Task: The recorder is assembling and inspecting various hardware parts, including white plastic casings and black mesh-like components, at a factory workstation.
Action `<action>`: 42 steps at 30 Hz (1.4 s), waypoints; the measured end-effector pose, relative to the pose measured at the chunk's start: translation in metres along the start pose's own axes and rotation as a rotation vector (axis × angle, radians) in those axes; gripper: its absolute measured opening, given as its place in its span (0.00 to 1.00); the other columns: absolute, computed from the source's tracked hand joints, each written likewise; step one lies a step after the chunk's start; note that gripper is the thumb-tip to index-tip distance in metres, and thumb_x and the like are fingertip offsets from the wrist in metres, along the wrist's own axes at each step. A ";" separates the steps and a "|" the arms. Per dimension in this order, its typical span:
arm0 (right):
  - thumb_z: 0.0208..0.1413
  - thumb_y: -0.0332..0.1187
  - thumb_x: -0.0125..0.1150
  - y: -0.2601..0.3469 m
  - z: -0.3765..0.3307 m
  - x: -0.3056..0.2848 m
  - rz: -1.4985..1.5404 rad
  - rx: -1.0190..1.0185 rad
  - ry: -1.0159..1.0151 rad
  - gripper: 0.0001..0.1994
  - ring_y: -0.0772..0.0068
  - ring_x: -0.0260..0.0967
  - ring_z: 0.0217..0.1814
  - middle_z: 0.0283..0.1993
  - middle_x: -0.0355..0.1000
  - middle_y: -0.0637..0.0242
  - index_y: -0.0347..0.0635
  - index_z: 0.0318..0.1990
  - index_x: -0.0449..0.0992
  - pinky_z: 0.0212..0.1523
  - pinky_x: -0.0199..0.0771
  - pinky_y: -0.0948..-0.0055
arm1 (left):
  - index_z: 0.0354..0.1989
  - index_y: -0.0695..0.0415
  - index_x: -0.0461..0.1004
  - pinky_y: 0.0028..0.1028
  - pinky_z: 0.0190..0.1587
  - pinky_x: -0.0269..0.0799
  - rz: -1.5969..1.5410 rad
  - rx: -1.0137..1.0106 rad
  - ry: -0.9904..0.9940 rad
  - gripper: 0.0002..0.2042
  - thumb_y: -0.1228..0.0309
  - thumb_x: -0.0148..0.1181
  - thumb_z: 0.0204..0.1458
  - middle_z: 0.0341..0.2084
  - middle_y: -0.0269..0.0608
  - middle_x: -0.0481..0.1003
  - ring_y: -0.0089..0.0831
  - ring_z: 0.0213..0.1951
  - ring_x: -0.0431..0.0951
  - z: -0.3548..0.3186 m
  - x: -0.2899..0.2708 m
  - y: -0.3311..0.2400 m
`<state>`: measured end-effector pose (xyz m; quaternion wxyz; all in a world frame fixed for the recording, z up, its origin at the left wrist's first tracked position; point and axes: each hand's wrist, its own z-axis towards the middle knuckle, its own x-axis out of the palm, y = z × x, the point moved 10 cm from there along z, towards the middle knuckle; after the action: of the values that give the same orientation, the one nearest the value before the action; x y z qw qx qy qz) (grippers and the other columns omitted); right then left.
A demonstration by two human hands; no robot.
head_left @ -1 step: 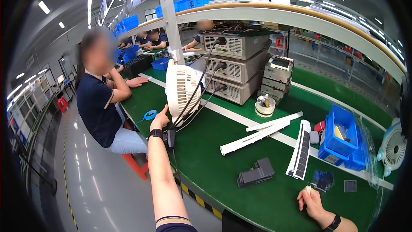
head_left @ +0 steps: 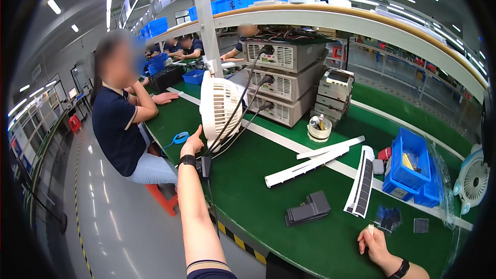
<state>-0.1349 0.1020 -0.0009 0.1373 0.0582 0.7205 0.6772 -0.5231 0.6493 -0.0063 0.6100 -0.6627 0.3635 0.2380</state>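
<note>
A white desk fan (head_left: 222, 108) stands at the left edge of the green bench, tilted away from me. My left hand (head_left: 192, 143) reaches up to it; the index finger is stretched out and touches the fan's lower rim, while the other fingers are partly hidden. At the lower right, my right hand (head_left: 374, 244) is closed in a pinch on a small white plug (head_left: 370, 228) with a metal-looking tip. Dark thin squares lie just beyond it: a bluish stack (head_left: 388, 218) and a single piece (head_left: 421, 225). A black hinged block (head_left: 308, 208) rests left of this hand.
White strips (head_left: 310, 168) and a black-and-white panel (head_left: 360, 182) lie mid-bench. Blue bins (head_left: 408, 163) and a light-blue fan (head_left: 473, 178) stand right. Stacked grey power units (head_left: 281, 85) with black cables stand behind the fan. A co-worker (head_left: 118, 124) sits at left; a shelf (head_left: 341, 16) spans above.
</note>
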 end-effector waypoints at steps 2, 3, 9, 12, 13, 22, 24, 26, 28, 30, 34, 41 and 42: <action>0.64 0.40 0.41 -0.002 -0.001 0.002 0.014 0.006 0.004 0.17 0.81 0.59 0.16 0.16 0.64 0.67 0.36 0.30 0.67 0.20 0.60 0.81 | 0.66 0.30 0.45 0.32 0.31 0.70 -0.025 0.007 -0.018 0.42 0.85 0.51 0.45 0.37 0.54 0.74 0.34 0.28 0.74 0.002 -0.003 0.010; 0.64 0.40 0.41 -0.001 0.000 0.002 0.009 0.003 0.007 0.17 0.81 0.59 0.16 0.16 0.64 0.67 0.36 0.30 0.67 0.20 0.60 0.81 | 0.66 0.31 0.45 0.33 0.32 0.70 -0.032 0.011 -0.016 0.42 0.85 0.52 0.45 0.38 0.55 0.74 0.35 0.29 0.74 0.003 -0.003 0.013; 0.64 0.40 0.40 0.004 -0.002 0.006 -0.032 -0.032 0.014 0.17 0.81 0.59 0.17 0.16 0.64 0.69 0.36 0.30 0.67 0.20 0.59 0.82 | 0.67 0.35 0.45 0.32 0.39 0.69 0.046 0.097 -0.036 0.41 0.82 0.54 0.46 0.40 0.57 0.74 0.41 0.34 0.75 0.020 -0.002 0.032; 0.64 0.40 0.40 0.003 0.000 -0.001 -0.006 -0.013 -0.017 0.17 0.82 0.58 0.17 0.17 0.64 0.69 0.37 0.31 0.67 0.20 0.59 0.82 | 0.68 0.42 0.41 0.28 0.41 0.69 -0.042 0.136 0.036 0.40 0.81 0.53 0.49 0.40 0.47 0.76 0.35 0.38 0.74 0.011 0.007 0.013; 0.64 0.40 0.40 0.004 0.003 0.001 -0.006 -0.017 0.008 0.16 0.82 0.58 0.17 0.17 0.64 0.70 0.37 0.31 0.67 0.21 0.59 0.82 | 0.68 0.42 0.39 0.28 0.40 0.69 -0.197 0.080 0.075 0.40 0.80 0.52 0.49 0.39 0.45 0.76 0.33 0.38 0.74 0.017 0.005 0.029; 0.64 0.42 0.40 0.010 0.010 0.014 0.005 -0.059 0.094 0.17 0.83 0.59 0.19 0.18 0.63 0.72 0.38 0.31 0.67 0.22 0.61 0.82 | 0.63 0.57 0.53 0.31 0.37 0.71 -0.284 0.293 -0.732 0.32 0.71 0.58 0.48 0.35 0.47 0.74 0.37 0.34 0.75 -0.070 -0.080 0.003; 0.64 0.42 0.41 0.007 0.007 0.007 0.007 -0.034 0.069 0.17 0.83 0.60 0.19 0.18 0.63 0.72 0.38 0.31 0.67 0.22 0.62 0.81 | 0.61 0.60 0.55 0.38 0.48 0.65 -0.187 0.424 -0.963 0.30 0.71 0.56 0.48 0.45 0.54 0.68 0.44 0.45 0.69 -0.133 -0.066 -0.060; 0.64 0.42 0.41 0.006 0.002 0.005 0.014 -0.034 0.076 0.17 0.83 0.60 0.19 0.17 0.63 0.71 0.38 0.31 0.68 0.22 0.61 0.81 | 0.62 0.61 0.53 0.44 0.57 0.54 -0.062 0.561 -1.103 0.30 0.70 0.54 0.49 0.53 0.56 0.61 0.50 0.55 0.59 -0.203 -0.036 -0.112; 0.64 0.41 0.41 0.002 -0.001 0.002 0.015 -0.039 0.053 0.16 0.83 0.60 0.19 0.17 0.64 0.71 0.38 0.31 0.68 0.21 0.61 0.81 | 0.62 0.63 0.51 0.44 0.60 0.48 -0.033 0.718 -0.998 0.31 0.68 0.54 0.50 0.57 0.57 0.55 0.53 0.58 0.54 -0.245 0.005 -0.137; 0.64 0.41 0.42 0.005 -0.004 0.009 0.013 -0.043 0.072 0.16 0.83 0.60 0.18 0.17 0.64 0.71 0.38 0.30 0.68 0.21 0.61 0.81 | 0.64 0.61 0.48 0.46 0.61 0.46 0.024 0.725 -0.791 0.34 0.67 0.55 0.50 0.59 0.59 0.50 0.54 0.59 0.50 -0.264 0.049 -0.136; 0.64 0.40 0.41 0.004 -0.006 0.010 0.012 -0.030 0.061 0.16 0.83 0.59 0.18 0.17 0.63 0.71 0.38 0.30 0.68 0.21 0.61 0.82 | 0.65 0.59 0.47 0.46 0.60 0.48 -0.020 0.723 -0.562 0.35 0.66 0.57 0.50 0.58 0.59 0.50 0.54 0.59 0.51 -0.262 0.075 -0.136; 0.64 0.41 0.41 0.019 0.008 0.008 -0.082 -0.117 0.058 0.17 0.82 0.58 0.17 0.15 0.62 0.71 0.39 0.29 0.67 0.21 0.59 0.80 | 0.64 0.62 0.49 0.42 0.60 0.51 -0.037 0.749 -0.539 0.32 0.68 0.55 0.52 0.55 0.58 0.56 0.51 0.57 0.54 -0.250 0.075 -0.142; 0.64 0.41 0.41 0.023 0.007 0.009 -0.039 -0.105 0.053 0.16 0.83 0.58 0.17 0.15 0.62 0.72 0.38 0.29 0.67 0.20 0.60 0.81 | 0.64 0.62 0.49 0.42 0.60 0.51 -0.038 0.742 -0.536 0.32 0.68 0.54 0.52 0.55 0.58 0.56 0.51 0.57 0.54 -0.253 0.072 -0.144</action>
<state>-0.1442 0.1134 0.0207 0.1343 0.0188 0.6885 0.7125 -0.3996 0.3861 0.0663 0.8830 -0.3208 0.2412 0.2434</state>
